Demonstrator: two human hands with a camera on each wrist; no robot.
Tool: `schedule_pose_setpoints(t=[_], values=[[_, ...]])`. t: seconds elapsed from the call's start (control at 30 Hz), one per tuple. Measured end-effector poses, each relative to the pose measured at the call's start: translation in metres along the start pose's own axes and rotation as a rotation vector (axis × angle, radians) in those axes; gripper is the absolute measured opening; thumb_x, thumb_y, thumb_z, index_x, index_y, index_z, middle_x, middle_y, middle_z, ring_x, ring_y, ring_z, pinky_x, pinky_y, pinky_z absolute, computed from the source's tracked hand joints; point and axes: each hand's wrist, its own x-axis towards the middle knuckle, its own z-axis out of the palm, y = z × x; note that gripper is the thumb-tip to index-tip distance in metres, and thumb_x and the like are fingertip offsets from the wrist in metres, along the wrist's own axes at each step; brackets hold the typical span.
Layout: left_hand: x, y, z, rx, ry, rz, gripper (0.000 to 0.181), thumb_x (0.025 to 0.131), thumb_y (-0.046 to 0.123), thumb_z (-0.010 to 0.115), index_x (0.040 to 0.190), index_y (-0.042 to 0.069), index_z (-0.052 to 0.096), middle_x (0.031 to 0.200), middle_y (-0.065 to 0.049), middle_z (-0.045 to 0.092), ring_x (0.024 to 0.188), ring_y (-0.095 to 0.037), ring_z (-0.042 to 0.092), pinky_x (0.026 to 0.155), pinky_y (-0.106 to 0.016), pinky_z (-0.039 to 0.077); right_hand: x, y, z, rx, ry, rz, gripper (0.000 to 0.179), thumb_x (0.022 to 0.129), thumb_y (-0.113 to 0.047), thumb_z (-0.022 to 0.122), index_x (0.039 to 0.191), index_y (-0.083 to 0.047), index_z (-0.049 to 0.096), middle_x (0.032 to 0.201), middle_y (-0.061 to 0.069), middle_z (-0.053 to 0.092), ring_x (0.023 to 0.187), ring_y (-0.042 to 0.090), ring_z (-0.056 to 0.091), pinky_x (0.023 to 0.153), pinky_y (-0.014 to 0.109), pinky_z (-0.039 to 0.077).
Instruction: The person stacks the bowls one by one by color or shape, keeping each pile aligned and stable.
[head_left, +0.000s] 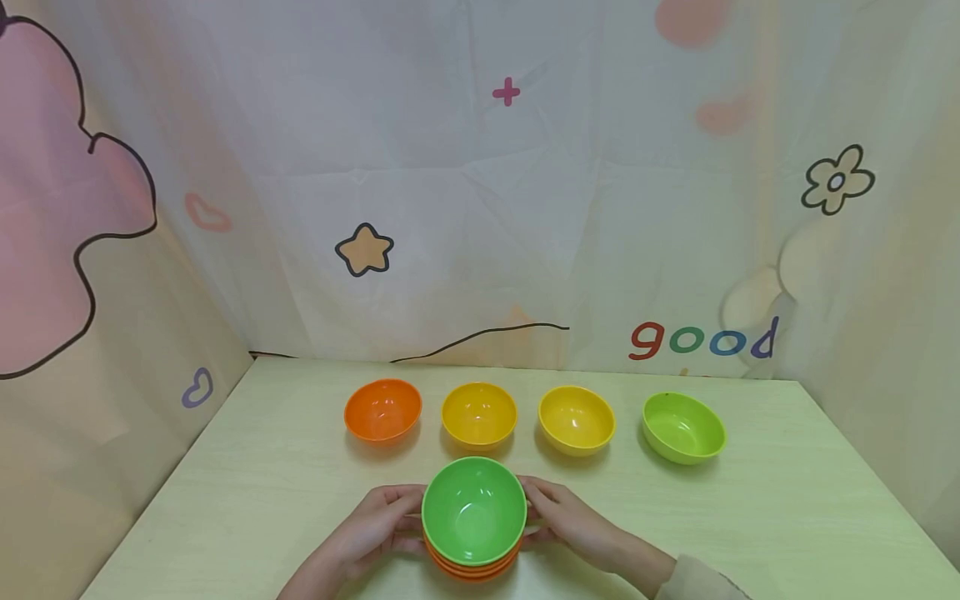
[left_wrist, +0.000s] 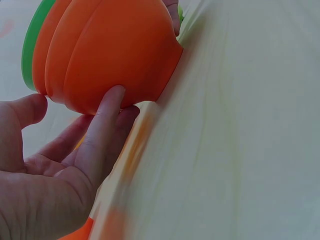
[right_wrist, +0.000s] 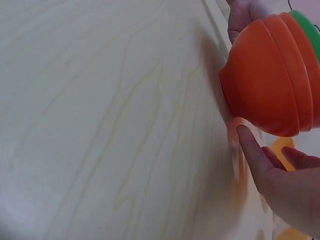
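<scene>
A stack of bowls (head_left: pixel 474 512) is at the front of the table, a green bowl on top with several orange bowls (left_wrist: pixel 115 50) nested beneath it. At its left side, my left hand (head_left: pixel 378 525) holds the stack, thumb at the upper rims and fingertips against the orange wall. My right hand (head_left: pixel 573 521) holds it from the opposite side, one fingertip (right_wrist: pixel 242 129) low by the base. In the right wrist view, the base of the orange bowls (right_wrist: pixel 270 75) is close over the tabletop. Parts of the fingers are hidden behind the stack in the head view.
Behind the stack, a row of single bowls runs across the table (head_left: pixel 247 500): an orange bowl (head_left: pixel 383 412), a yellow bowl (head_left: pixel 479 416), another yellow bowl (head_left: pixel 576 420) and a lime-green bowl (head_left: pixel 683 427). A printed cloth (head_left: pixel 465 250) hangs along the back and sides.
</scene>
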Motion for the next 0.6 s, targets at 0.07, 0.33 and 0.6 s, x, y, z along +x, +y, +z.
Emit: schedule_pose_setpoints(t=[0.07,0.33,0.6], values=[[-0.0003,0.0002,0.0000,0.000,-0.002,0.000,0.047,0.093,0.029,0.052,0.125,-0.007,0.051,0.105,-0.012,0.066,0.088,-0.020,0.066,0.074,-0.038,0.056,0.0002,0.0005,-0.0001,0.022,-0.008,0.005,0.056,0.100,-0.036,0.035,0.139,0.004,0.034,0.131,0.020,0.050,0.108,0.024,0.058,0.082,0.038,0.053],[-0.0003,0.0000,-0.0003,0.004,-0.002,0.001,0.048,0.093,0.029,0.051,0.125,-0.007,0.051,0.107,-0.012,0.066,0.089,-0.021,0.066,0.074,-0.037,0.056,-0.0004,0.0003,0.0011,0.085,-0.021,0.033,0.054,0.100,-0.035,0.036,0.135,0.005,0.038,0.122,0.017,0.056,0.103,0.023,0.060,0.082,0.038,0.054],[-0.0005,0.0004,-0.0003,0.006,-0.005,0.001,0.046,0.093,0.027,0.051,0.125,-0.007,0.051,0.108,-0.012,0.065,0.090,-0.021,0.066,0.075,-0.037,0.056,-0.0004,0.0015,0.0029,0.126,-0.032,0.036,0.061,0.098,-0.041,0.036,0.137,0.006,0.035,0.124,0.020,0.055,0.106,0.025,0.059,0.084,0.039,0.053]])
